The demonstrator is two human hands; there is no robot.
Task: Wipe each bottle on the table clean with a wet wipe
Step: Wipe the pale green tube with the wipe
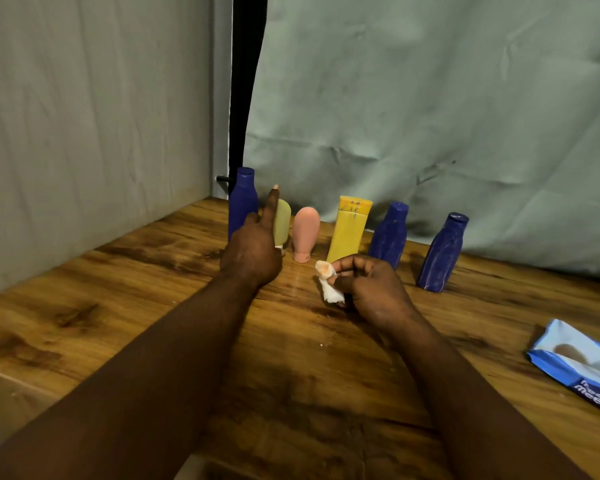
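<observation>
Six bottles (306, 233) are stood in a row at the back of the table (118, 289). The left hand (253, 252) is placed against the green bottle (283, 220), with the index finger raised along it; whether the bottle is gripped cannot be told. A crumpled, orange-stained wipe (329, 284) is pinched by the right hand (374, 282), just before the yellow bottle (349, 230). A pack (579, 365) is laid at the right.

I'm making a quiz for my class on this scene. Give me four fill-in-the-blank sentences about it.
1. The right hand holds a crumpled white ___.
2. The dark blue bottles number ___.
3. The pink tube stands between the pale green tube and the ___ one.
4. On the table, the blue packet lies at the ___ side.
Missing words: wipe; three; yellow; right.
</observation>
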